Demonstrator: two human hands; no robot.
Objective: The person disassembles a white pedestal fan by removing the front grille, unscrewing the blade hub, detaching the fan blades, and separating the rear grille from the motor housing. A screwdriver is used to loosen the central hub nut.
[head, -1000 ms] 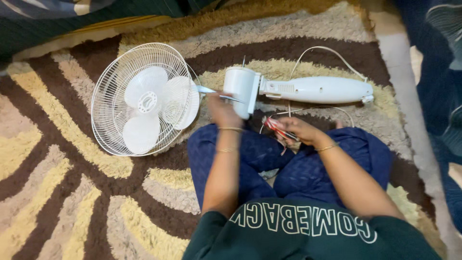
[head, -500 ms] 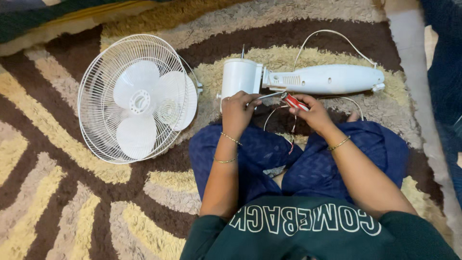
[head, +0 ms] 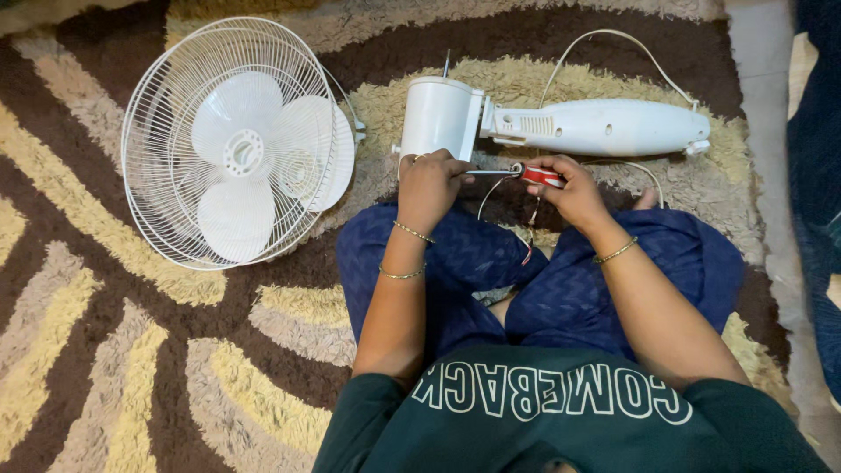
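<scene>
Shaggy rug (head: 105, 350) on the floor, brown with cream and yellow swirls, and the person is sitting cross-legged right on it. Over on the left lies the white fan head (head: 232, 144), wire cage with three blades inside, flat on the rug and well apart from the hands. Moving right, the white motor housing (head: 438, 116) lies on its side, joined to the long white fan body (head: 604, 127) that stretches off to the right, with a thin white cord (head: 613, 39) looping above it. There's some dark blue fabric (head: 815, 201) along the far right edge.

Hands are just below the motor housing. Left hand (head: 429, 188) is curled shut, fingers pinched around the metal shaft end of the screwdriver (head: 517, 172), right up against the bottom of the housing. Right hand (head: 569, 188) is closed around the screwdriver's red handle, holding it about level between both hands. A few thin wires (head: 530, 228) dangle down from under the right hand toward the lap.
</scene>
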